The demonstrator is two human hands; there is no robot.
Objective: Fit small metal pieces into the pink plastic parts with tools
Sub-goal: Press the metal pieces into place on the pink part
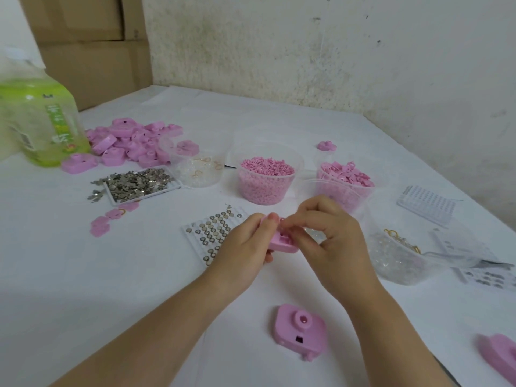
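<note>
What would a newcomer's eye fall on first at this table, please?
The left hand grips a pink plastic part at centre while the right hand pinches its top edge. Behind stands a tub of pink pieces, and a heap of pink parts lies far left.

My fingers cover most of the held pink part; bottle — blurred, cut by the left edge; corner part — cropped at right.

Bottle one; metal-piece tray one; clear tubs four, perhaps five.
</note>
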